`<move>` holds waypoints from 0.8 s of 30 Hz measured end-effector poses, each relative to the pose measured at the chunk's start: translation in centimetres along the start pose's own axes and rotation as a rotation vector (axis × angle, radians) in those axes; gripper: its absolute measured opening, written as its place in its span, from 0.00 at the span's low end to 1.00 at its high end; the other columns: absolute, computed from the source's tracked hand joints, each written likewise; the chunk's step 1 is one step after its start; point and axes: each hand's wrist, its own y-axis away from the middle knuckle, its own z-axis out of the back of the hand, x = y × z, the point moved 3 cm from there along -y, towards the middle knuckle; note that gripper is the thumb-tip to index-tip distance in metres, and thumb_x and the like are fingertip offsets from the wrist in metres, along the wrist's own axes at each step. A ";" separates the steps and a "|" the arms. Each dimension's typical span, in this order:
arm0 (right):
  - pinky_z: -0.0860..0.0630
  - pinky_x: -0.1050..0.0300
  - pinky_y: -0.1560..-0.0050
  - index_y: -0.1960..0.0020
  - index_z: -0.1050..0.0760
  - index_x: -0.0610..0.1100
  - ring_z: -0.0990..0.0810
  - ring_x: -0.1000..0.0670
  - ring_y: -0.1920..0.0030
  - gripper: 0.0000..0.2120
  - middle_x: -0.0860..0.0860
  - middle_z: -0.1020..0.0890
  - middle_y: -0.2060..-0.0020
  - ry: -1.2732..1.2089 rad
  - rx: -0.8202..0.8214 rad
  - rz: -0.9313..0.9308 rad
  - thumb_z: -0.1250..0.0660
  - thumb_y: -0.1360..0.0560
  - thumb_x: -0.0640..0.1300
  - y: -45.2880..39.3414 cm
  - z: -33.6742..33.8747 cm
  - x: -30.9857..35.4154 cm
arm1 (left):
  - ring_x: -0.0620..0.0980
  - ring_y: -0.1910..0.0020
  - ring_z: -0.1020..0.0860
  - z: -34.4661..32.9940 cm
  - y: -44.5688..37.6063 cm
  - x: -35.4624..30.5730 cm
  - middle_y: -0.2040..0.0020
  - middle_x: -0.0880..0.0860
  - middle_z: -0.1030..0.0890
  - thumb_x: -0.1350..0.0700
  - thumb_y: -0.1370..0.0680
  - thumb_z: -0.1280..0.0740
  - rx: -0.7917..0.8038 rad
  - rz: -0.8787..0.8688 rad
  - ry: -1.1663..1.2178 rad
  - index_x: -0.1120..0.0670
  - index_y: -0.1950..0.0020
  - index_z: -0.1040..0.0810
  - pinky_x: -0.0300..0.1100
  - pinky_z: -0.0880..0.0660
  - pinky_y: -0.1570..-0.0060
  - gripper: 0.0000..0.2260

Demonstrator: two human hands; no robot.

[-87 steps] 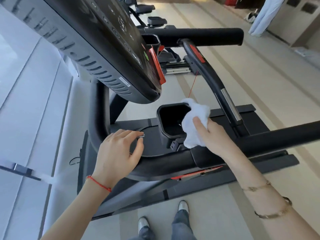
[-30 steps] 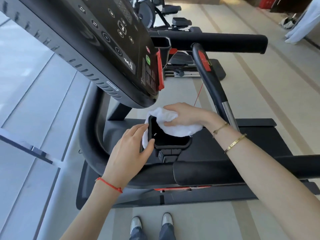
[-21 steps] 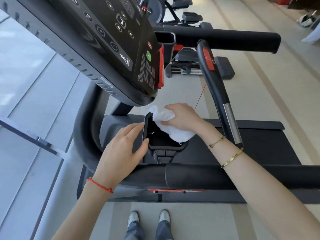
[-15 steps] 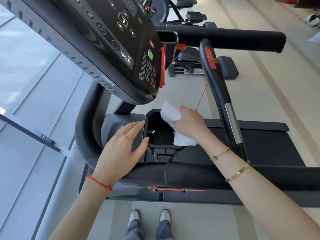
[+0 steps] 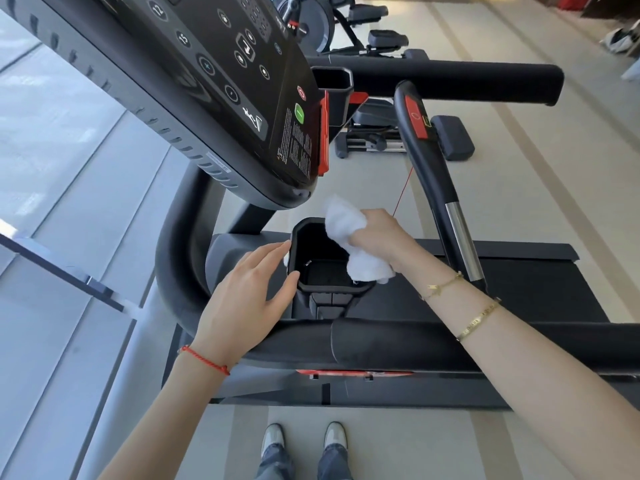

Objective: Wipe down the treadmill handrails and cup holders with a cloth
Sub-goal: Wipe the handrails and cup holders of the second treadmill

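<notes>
We see the right hand [image 5: 375,233] bunched around the cloth [image 5: 349,237], fingers curled tight on it, pressing it against the right wall of the cup holder [image 5: 313,289], with the cloth's lower tail draped over that holder's right rim and part of it dipping inside. The left hand [image 5: 247,299] is flat and relaxed, fingers straight, fingertips against the holder's left outer wall, gripping nothing; we judge it is just bracing. The holder sits under the lower edge of the console [image 5: 221,98], just past the near handrail [image 5: 398,344], which runs left to right across our view with both forearms reaching over it. So the holder lies straight ahead, between the two hands, and the cloth hand is the one already in it; any wipe of the floor or left wall goes down and leftward from where the cloth is. We can't tell whether the cloth reaches the holder's bottom, since that interior is dark. Still to do, by our read: the near handrail, which lies closest to both arms, its long axis crosswise; the far handrail [image 5: 450,79], parallel to it and well apart; and a second cup holder [image 5: 334,88] at the console's far side, well beyond either hand.
</notes>
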 end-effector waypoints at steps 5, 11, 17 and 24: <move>0.22 0.41 0.42 0.37 0.28 0.41 0.20 0.41 0.46 0.16 0.42 0.20 0.45 -0.135 0.055 -0.056 0.38 0.24 0.39 3.6 -0.6 -1.9 | 0.46 0.35 0.26 -0.1 0.0 0.1 0.32 0.44 0.25 0.47 0.20 0.37 0.008 0.012 0.009 0.50 0.27 0.29 0.41 0.27 0.42 0.21; 0.22 0.50 0.44 0.42 0.26 0.42 0.20 0.46 0.46 0.12 0.45 0.20 0.46 -0.159 0.147 -0.115 0.37 0.21 0.47 7.7 -1.2 -2.7 | 0.47 0.37 0.25 -0.3 0.0 0.2 0.33 0.45 0.25 0.47 0.20 0.38 0.013 0.009 0.012 0.51 0.27 0.29 0.44 0.25 0.42 0.21; 0.28 0.62 0.60 0.40 0.28 0.43 0.23 0.55 0.55 0.13 0.51 0.23 0.51 -0.050 -0.031 -0.003 0.40 0.19 0.50 10.5 -2.0 -2.6 | 0.50 0.35 0.25 -0.2 -0.2 0.3 0.31 0.47 0.25 0.52 0.19 0.39 0.022 -0.026 0.036 0.53 0.27 0.29 0.48 0.26 0.37 0.20; 0.29 0.53 0.41 0.22 0.53 0.40 0.28 0.47 0.38 0.40 0.45 0.32 0.32 0.067 0.020 0.060 0.34 0.23 0.54 9.4 -2.7 -2.0 | 0.48 0.35 0.26 0.3 -0.1 0.7 0.32 0.44 0.25 0.54 0.19 0.37 0.047 -0.082 0.012 0.51 0.27 0.29 0.43 0.27 0.39 0.20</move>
